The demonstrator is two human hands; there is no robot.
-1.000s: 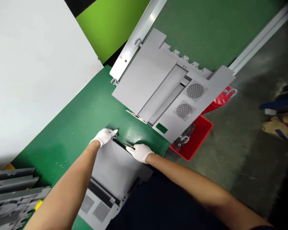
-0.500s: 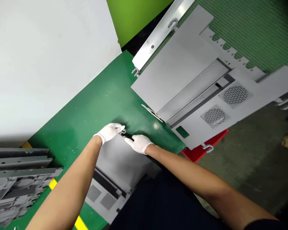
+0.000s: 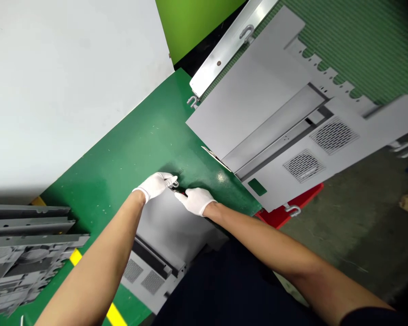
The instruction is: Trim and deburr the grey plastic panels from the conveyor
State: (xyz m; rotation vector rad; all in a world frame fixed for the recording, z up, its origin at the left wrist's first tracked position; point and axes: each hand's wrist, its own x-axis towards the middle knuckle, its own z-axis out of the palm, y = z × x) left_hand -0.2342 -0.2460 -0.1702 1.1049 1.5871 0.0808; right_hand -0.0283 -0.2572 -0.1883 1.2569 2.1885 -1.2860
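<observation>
Green worktop (image 3: 129,140) meets a white board (image 3: 71,77), with a ribbed belt (image 3: 377,50) opposite. On the worktop lies a grey panel (image 3: 177,222); at its edge, the left hand (image 3: 155,185) pinches a hook (image 3: 176,184) between its fingers. The right hand's (image 3: 196,201) fingers close round a dark tool (image 3: 181,192) (mostly hidden), near the hook.

Counted at the centre: two gloved grips, the left grip (image 3: 156,186) and the right grip (image 3: 196,201), one curved metal piece (image 3: 176,184), one dark tool (image 3: 183,193). At 7 o'clock, one grey panel (image 3: 170,222) with two mesh grilles (image 3: 153,282); at 2 o'clock, one larger panel (image 3: 251,90) with two perforated vents (image 3: 335,134) and four rounded notches (image 3: 337,79). Four metal hooks (image 3: 247,34): one each at 12, 1, 3 and 4 o'clock. At least three standing panels (image 3: 30,246) at 8 o'clock, one red bin (image 3: 275,218) at 4
</observation>
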